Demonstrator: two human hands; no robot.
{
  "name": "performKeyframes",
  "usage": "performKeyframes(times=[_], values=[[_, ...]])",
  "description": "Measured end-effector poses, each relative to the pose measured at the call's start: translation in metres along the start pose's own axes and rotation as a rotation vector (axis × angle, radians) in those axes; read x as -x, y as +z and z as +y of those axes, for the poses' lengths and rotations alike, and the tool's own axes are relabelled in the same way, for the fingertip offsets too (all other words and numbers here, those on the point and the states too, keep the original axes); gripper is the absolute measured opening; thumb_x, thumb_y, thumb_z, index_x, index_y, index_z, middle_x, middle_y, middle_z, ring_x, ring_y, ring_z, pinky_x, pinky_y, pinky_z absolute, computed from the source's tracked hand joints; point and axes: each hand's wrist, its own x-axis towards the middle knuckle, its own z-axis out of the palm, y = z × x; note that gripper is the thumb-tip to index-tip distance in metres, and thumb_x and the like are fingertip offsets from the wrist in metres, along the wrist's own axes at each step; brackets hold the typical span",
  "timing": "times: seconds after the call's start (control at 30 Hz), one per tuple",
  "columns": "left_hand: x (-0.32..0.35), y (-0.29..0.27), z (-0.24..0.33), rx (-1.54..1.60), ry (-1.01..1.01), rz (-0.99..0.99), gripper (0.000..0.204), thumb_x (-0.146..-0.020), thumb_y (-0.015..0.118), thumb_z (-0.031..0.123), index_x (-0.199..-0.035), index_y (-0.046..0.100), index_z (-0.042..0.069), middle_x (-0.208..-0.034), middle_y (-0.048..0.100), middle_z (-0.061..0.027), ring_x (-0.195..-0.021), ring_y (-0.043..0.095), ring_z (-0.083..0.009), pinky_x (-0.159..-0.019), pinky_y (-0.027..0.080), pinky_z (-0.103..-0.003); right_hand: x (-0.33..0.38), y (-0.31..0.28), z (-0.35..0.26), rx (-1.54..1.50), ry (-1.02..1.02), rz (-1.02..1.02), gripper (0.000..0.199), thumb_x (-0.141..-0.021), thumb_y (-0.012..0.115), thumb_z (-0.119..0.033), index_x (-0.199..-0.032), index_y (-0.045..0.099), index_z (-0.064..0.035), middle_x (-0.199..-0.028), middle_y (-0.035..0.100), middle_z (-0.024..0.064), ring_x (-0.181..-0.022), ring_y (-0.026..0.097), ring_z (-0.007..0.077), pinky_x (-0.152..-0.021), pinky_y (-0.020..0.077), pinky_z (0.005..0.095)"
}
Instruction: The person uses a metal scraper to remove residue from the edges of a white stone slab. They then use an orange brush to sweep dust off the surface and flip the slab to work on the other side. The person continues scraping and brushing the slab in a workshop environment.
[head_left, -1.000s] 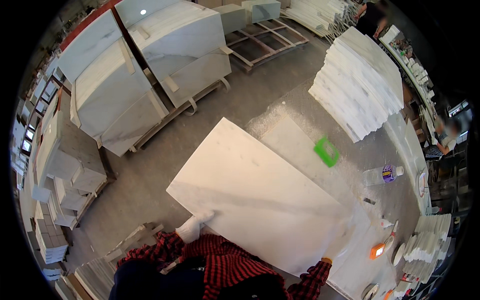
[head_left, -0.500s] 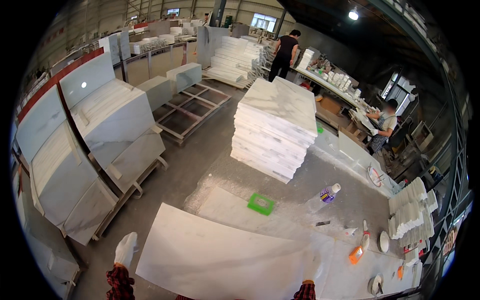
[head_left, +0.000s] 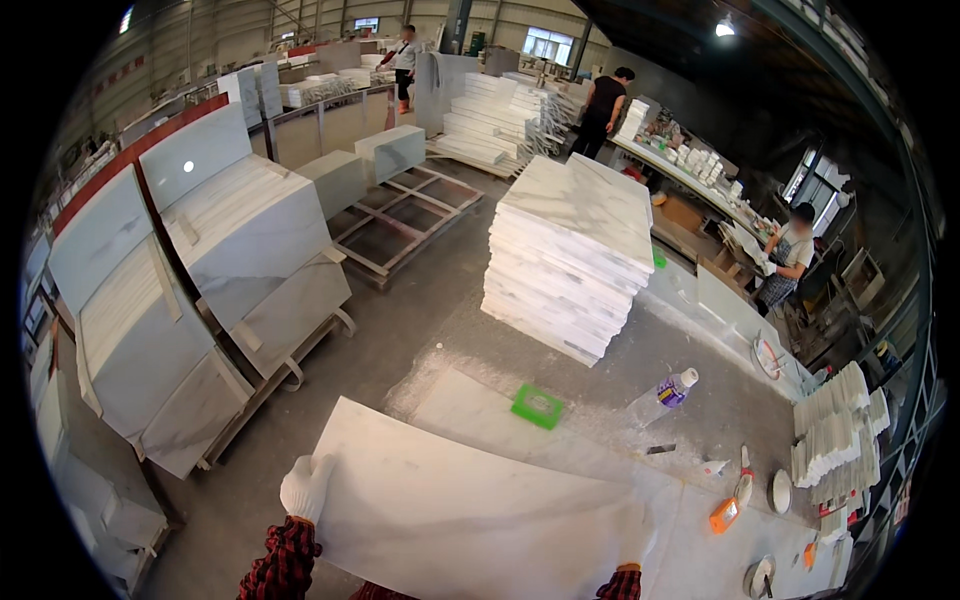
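A large white marble slab [head_left: 460, 510] with faint grey veins lies in front of me, partly over another pale slab [head_left: 455, 400] on the worktable. My left hand [head_left: 306, 488], in a white glove, is closed on the slab's left edge, the thumb over its top face. At the slab's right end is my gloved right hand [head_left: 632, 540], gripping near that edge; its white fingers blend into the stone and show poorly. Beyond the slab sits a green block-shaped tool [head_left: 537, 406], with a clear plastic bottle [head_left: 664, 396] farther right.
A tall stack of marble slabs [head_left: 570, 260] stands ahead. Slabs on a rack [head_left: 250, 250] fill the left side. At right are an orange tool [head_left: 724, 515], bowls [head_left: 780, 490] and stacked stone strips [head_left: 835, 430]. A person [head_left: 790, 255] works at the far right; others stand farther back.
My left hand has moved right from beside the slab onto its left edge and closed on it. The right hand stays at the right end. The whole view has shifted slightly.
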Motion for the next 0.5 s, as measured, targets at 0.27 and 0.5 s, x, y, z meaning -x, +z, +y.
performKeyframes(times=[0.27,0.5], values=[[-0.004,0.012,-0.028,0.343,0.024,-0.046,0.057,-0.086,0.069,0.053,-0.098,0.068,-0.003,-0.084,0.071,-0.019,-0.079,0.068,-0.0315,-0.075,0.052,-0.041,0.004,-0.019,-0.025,-0.482,0.217,-0.163,0.043,-0.102,0.058,-0.033,-0.113,0.066,0.0079,-0.1,0.068,0.0076,-0.088,0.059,0.0153,-0.076,0.0505,0.0362],[0.024,0.003,-0.037,0.718,0.042,-0.166,0.045,-0.088,0.074,0.032,-0.111,0.067,-0.006,-0.095,0.072,-0.01,-0.084,0.065,-0.0167,-0.079,0.053,-0.033,0.072,-0.125,-0.062,-0.516,0.192,0.123,0.033,-0.103,0.058,-0.026,-0.111,0.065,0.0059,-0.095,0.061,0.0016,-0.085,0.05,0.0103,-0.074,0.0459,0.0298]])
